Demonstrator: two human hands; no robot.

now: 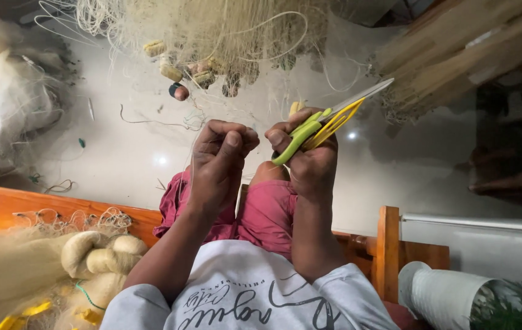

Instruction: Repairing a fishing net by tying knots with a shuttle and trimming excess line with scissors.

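Grey shirt [242, 299] nearest; right hand [310, 156] grips green-yellow snips [322, 125]; left hand [218, 162] fisted.

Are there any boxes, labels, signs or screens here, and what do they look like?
No boxes, signs or screens show.
Dark looping handwriting-style print: on the person's light grey shirt, bottom middle, upside down in this view.
White roll of fine mesh: bottom right beside the wooden post, plain, with no label visible.
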